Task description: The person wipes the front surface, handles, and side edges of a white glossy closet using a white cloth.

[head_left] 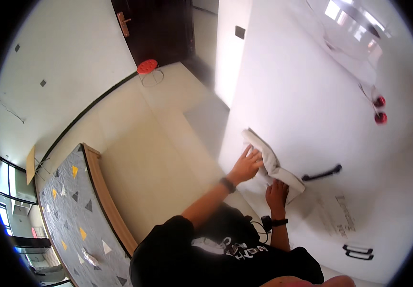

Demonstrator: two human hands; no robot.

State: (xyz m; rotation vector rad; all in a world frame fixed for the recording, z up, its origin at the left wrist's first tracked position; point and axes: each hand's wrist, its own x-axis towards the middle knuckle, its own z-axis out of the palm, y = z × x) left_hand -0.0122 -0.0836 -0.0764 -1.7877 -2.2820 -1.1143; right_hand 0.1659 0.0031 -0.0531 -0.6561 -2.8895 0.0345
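A folded beige cloth, thick and creased, is in front of the white panel, running from upper left to lower right. My left hand lies against its left side, with the fingers stretched out and spread over the fabric. Lower down, my right hand has its fingers closed on the cloth's lower edge, partly hiding it. A dark band circles my left wrist, and a black watch is on the right one.
The white panel carries black handles and glass and cherry decals. A patterned mattress in a wooden bed frame is on the left. A red-topped stool stands near the dark door.
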